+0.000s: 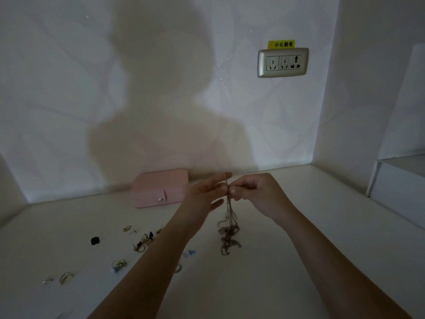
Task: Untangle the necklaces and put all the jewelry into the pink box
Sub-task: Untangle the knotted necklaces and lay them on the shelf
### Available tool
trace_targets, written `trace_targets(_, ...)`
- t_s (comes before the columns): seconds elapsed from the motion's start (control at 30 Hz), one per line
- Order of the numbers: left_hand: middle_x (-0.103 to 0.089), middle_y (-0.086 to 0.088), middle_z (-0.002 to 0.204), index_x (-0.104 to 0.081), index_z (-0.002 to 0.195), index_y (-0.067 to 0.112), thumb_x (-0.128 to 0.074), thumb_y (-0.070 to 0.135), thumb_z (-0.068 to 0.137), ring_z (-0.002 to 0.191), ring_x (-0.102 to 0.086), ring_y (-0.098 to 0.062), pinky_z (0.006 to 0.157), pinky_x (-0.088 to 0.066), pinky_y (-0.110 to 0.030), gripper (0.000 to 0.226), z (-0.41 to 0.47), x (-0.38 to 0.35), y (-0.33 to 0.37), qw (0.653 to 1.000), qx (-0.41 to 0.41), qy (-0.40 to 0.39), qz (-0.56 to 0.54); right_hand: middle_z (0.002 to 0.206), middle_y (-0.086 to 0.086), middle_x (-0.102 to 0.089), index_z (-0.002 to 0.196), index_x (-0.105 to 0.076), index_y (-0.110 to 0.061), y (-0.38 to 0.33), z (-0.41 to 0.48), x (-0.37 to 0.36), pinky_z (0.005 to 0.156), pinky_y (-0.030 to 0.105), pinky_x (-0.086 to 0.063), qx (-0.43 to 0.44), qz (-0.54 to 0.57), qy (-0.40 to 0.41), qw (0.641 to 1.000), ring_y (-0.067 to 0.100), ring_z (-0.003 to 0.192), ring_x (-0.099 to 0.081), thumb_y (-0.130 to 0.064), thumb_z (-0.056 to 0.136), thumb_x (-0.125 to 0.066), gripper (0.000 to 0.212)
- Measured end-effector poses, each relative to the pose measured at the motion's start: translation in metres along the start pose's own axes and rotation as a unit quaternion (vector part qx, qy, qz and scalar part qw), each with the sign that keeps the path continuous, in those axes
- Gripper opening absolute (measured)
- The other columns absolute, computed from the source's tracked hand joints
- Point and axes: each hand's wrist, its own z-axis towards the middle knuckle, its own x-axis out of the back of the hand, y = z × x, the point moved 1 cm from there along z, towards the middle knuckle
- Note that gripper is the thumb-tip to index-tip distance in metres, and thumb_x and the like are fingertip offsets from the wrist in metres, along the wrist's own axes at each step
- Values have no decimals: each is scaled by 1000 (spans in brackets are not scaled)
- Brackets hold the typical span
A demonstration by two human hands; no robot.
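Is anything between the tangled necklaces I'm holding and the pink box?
No object lies on the table between the necklaces and the pink box, but its lid is shut, with the snap tab down. The left hand and right hand both pinch them, so neither is free.

Back wall (69, 88) is whitish with a faint leafy pattern, and there's a big person-shaped shadow (161, 100) across the middle. A silver outlet panel (283, 62) sits up on its right side, with a yellow warning sticker (281, 44) right above it. There's a white box (395, 187) at the right edge of the pale bench (264, 291).
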Motion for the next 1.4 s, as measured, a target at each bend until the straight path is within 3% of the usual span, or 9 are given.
trace_targets(0.1, -69, 9, 75, -62, 119, 17, -56, 0, 90, 82, -67, -7, 89, -48, -24, 34, 0, -1, 0, 999, -27, 6, 20, 70, -2, -72, 78, -76, -16, 5, 1, -3, 71, 20, -51, 1, -38, 8, 999, 7, 68, -66, -11, 83, -70, 9)
trace_targets(0.17, -66, 10, 69, -60, 122, 12, -57, -4, 89, 75, -64, -6, 87, -51, -24, 37, 0, -1, -1, 999, -37, 12, 29, 68, -2, -72, 75, -76, -18, 7, 1, -4, 68, 19, -50, -5, -54, 25, 998, 6, 66, -66, -13, 80, -73, 8)
trace_targets(0.33, -67, 5, 76, -61, 119, 16, -58, -8, 86, 78, -61, -11, 87, -52, -26, 42, 1, -1, 0, 999, -42, 19, 29, 63, -4, -67, 70, -72, -17, 7, 1, -4, 60, 20, -44, -32, -55, 29, 998, 5, 59, -57, -14, 77, -72, 8)
trace_targets(0.53, -69, 2, 77, -59, 115, 28, -59, -2, 88, 71, -62, -5, 76, -54, -18, 40, -3, -1, 6, 997, -53, 12, 63, 64, -3, -63, 73, -66, -10, 5, 1, -4, 65, 19, -48, -62, 50, -13, 997, 7, 63, -56, -5, 84, -60, 13)
trace_targets(0.63, -64, -5, 77, -58, 124, 24, -58, -2, 89, 71, -58, -11, 75, -53, -20, 44, -3, -2, 7, 997, -43, 0, 66, 67, -2, -62, 74, -63, -9, 6, 2, -6, 71, 22, -50, -73, 84, -36, 993, 9, 69, -57, -3, 87, -56, 15)
trace_targets(0.87, -53, -7, 67, -60, 128, 17, -54, -3, 89, 60, -50, -11, 67, -49, -22, 44, -1, -3, 3, 995, -32, -5, 96, 75, 0, -66, 76, -62, -11, 6, 0, -9, 66, 14, -45, 50, -80, -5, 996, 9, 72, -60, -5, 82, -65, 9)
trace_targets(1.13, -68, 2, 72, -53, 131, 19, -61, 2, 88, 68, -60, -6, 71, -50, -20, 47, 2, 3, 2, 994, -44, 3, 103, 74, 13, -68, 82, -62, -7, 12, 4, -10, 68, 25, -52, 10, 43, 3, 999, 16, 67, -62, 5, 82, -64, 12)
trace_targets(1.27, -67, 4, 71, -48, 136, 13, -60, 0, 89, 69, -60, -5, 73, -51, -20, 51, 4, 6, 0, 992, -61, 18, 108, 91, 18, -72, 99, -68, 0, 13, 3, -9, 75, 25, -56, -58, 160, -25, 985, 23, 83, -70, 2, 85, -65, 15)
trace_targets(1.4, -61, -2, 75, -42, 140, 13, -55, -1, 92, 67, -57, -2, 72, -50, -16, 52, 4, 3, 3, 987, -94, 23, 126, 93, 17, -74, 99, -72, 1, 14, 1, -7, 77, 24, -56, -82, 164, -49, 982, 23, 89, -71, -5, 85, -67, 16)
